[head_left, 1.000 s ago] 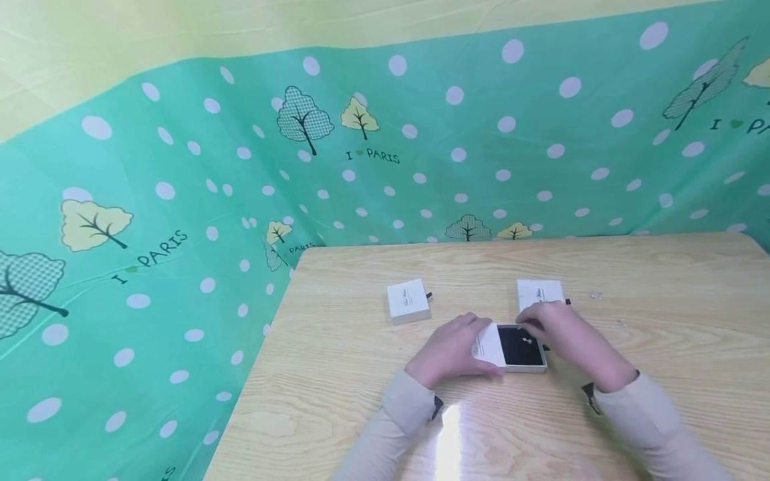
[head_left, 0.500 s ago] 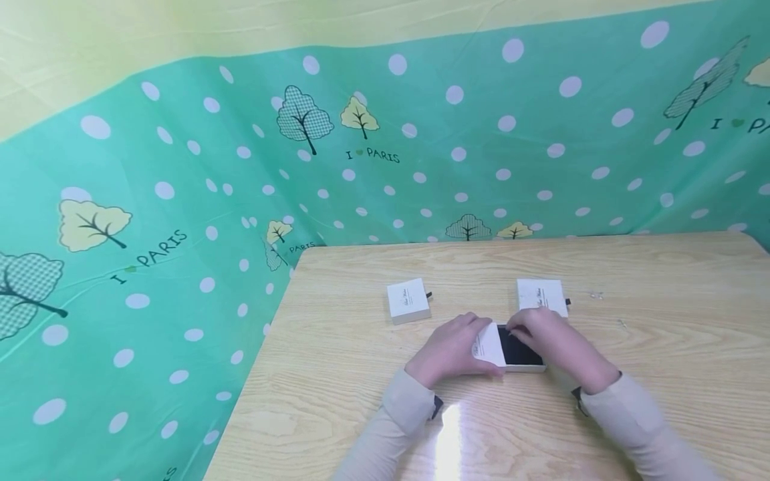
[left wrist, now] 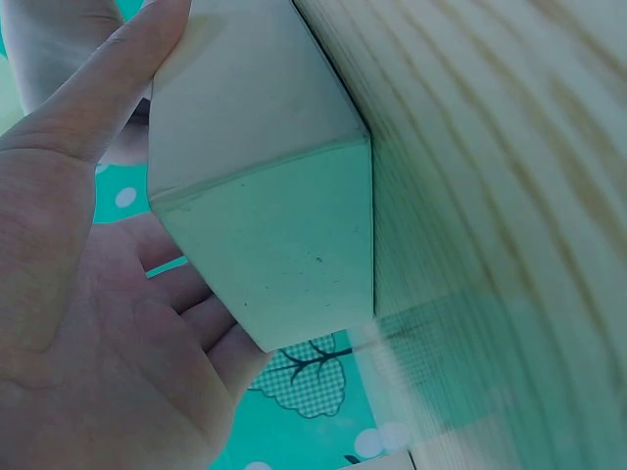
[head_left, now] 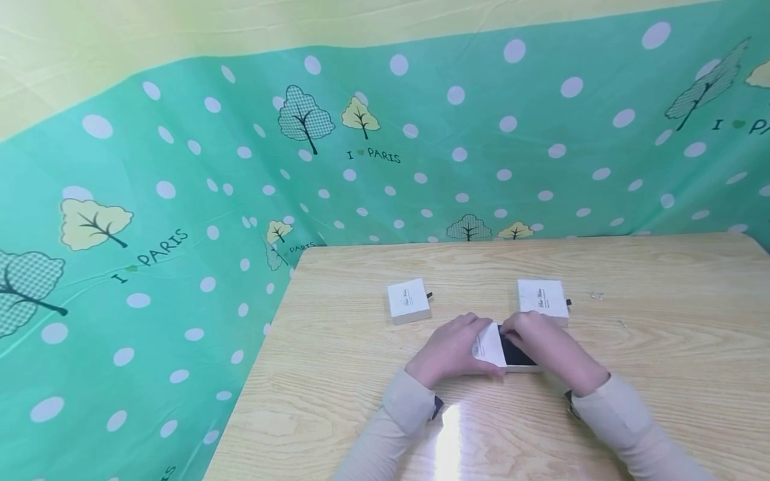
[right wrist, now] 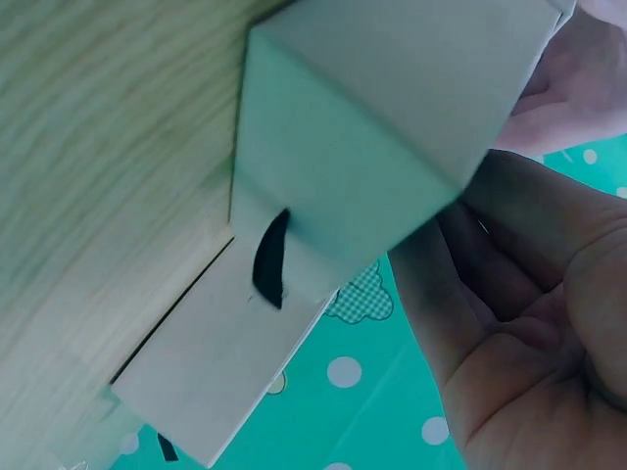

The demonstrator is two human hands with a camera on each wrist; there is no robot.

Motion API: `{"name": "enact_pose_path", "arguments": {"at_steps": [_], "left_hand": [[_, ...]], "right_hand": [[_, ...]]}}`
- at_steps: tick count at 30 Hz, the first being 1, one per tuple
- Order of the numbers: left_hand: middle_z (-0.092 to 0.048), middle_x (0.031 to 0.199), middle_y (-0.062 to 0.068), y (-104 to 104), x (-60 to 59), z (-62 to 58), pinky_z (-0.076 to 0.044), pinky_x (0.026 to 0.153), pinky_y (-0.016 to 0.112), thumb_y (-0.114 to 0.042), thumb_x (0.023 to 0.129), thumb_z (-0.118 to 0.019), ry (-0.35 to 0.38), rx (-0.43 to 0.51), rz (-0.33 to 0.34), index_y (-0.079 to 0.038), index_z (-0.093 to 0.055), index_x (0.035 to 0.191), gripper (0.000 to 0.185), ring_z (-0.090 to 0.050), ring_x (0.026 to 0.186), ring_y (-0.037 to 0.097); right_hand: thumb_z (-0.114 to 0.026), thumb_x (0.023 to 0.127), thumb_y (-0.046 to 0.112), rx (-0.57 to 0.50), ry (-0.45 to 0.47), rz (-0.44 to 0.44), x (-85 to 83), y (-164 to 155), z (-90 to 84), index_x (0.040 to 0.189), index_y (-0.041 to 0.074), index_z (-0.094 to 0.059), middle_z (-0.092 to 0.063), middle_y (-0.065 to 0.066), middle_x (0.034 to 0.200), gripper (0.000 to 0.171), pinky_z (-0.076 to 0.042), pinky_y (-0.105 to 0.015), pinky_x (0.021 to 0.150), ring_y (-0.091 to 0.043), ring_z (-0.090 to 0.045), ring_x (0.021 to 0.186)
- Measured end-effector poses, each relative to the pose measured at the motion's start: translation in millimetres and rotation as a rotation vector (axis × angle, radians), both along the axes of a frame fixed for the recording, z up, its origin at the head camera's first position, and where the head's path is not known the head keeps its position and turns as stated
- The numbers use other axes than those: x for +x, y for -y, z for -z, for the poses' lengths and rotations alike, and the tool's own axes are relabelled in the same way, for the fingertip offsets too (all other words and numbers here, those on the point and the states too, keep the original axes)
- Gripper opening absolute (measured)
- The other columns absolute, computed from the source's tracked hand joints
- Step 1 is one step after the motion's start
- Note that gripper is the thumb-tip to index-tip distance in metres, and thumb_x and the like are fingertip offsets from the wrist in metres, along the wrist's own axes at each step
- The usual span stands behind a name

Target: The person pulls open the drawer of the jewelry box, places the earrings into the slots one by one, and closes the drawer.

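A small white drawer box lies on the wooden table, its black-lined drawer partly out to the right. My left hand grips the white sleeve, thumb along one face and fingers along the other. My right hand is wrapped over the drawer's right end, covering most of it. A black pull tab sticks out from that end. What is inside the drawer is hidden.
Two more shut white boxes lie behind: one at the left, one at the right just beyond my right hand, also in the right wrist view. Tiny clear bits lie farther right. A green dotted cloth hangs behind and to the left.
My right hand has moved left and the drawer has slid further into the sleeve, so less black lining shows. The left hand has stayed put.
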State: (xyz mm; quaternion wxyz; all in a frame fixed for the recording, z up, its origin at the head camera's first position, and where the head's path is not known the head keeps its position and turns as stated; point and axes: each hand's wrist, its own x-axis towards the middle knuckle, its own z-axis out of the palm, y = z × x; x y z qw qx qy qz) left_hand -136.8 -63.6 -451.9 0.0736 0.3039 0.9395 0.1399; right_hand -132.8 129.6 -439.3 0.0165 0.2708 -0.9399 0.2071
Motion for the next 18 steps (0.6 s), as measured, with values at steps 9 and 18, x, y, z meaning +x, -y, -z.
{"name": "enact_pose_path", "arguments": {"at_steps": [9,18], "left_hand": [[-0.058,0.12,-0.008,0.2,-0.7,1.5,-0.047,0.086,0.018,-0.067,0.068,-0.079,0.001,0.007,0.002,-0.021,-0.052,0.141,0.09,-0.053,0.099,0.004],[-0.058,0.118,-0.007,0.5,-0.4,-0.6,-0.046,0.084,0.017,-0.066,0.068,-0.08,-0.003,0.017,0.012,-0.02,-0.053,0.14,0.089,-0.053,0.097,0.004]], "right_hand": [[-0.073,0.084,-0.004,-0.054,0.058,0.022,0.3,2.3,2.5,0.088,0.003,-0.077,-0.075,-0.009,0.084,0.009,-0.06,-0.037,0.073,-0.019,-0.071,0.08],[-0.074,0.083,-0.002,-0.108,0.114,0.099,1.1,2.0,5.5,0.091,0.003,-0.076,-0.072,-0.009,0.087,0.009,-0.06,-0.038,0.076,-0.025,-0.07,0.084]]}}
